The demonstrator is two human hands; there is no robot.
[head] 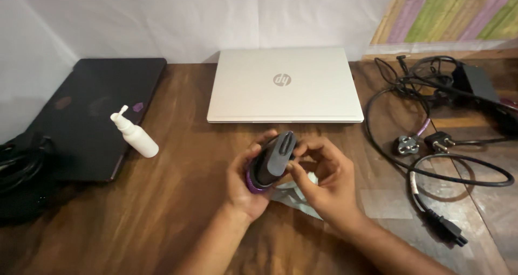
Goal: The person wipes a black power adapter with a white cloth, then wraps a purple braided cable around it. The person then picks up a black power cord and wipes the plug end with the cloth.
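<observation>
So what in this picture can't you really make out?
Head view:
- The dark grey and purple gadget: its lower end is hidden in the left hand, so its kind is unclear.
- The pale cloth: mostly hidden under the right hand.
- The black bundle: cut off by the left edge and too dark to read.
- The black power adapter: its cables run off the right edge.

A round grey logo badge — centred on the closed silver laptop lid.
</observation>
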